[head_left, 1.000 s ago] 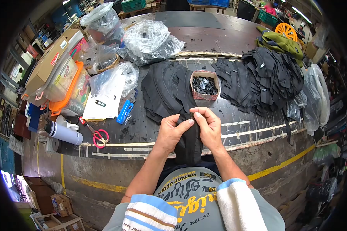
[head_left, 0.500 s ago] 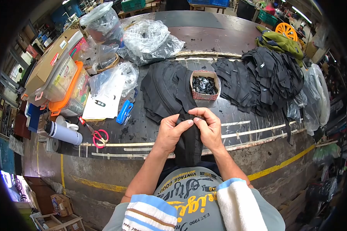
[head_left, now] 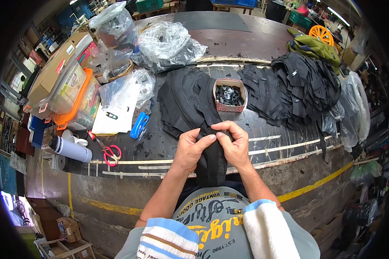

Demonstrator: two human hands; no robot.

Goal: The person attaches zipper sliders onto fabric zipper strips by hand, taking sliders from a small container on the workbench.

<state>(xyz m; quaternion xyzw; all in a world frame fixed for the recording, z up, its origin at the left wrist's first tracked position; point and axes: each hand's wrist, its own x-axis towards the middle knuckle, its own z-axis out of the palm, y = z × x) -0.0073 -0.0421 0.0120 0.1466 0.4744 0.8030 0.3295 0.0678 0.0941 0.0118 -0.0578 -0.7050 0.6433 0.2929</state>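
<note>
My left hand (head_left: 189,150) and my right hand (head_left: 235,146) meet at the table's near edge. Both pinch the upper end of a black zippered fabric strip (head_left: 213,162), which hangs down toward my lap. The thumbs are close together on it; what lies between the fingertips is too small to make out. Just beyond my hands is a fanned pile of black zippered fabric pieces (head_left: 177,99). A small patterned box (head_left: 230,108) with small dark and light bits inside stands beside that pile.
More black zippered pieces (head_left: 285,95) are heaped at right, by an olive-green bag (head_left: 315,49). Pink-handled scissors (head_left: 113,156), a blue stapler-like tool (head_left: 139,125), papers (head_left: 114,110) and a bottle (head_left: 73,149) lie at left. Plastic bags (head_left: 166,45) and lidded containers (head_left: 80,97) stand behind.
My fingers have shifted only very slightly on the strip's upper end. The rest looks the same.
</note>
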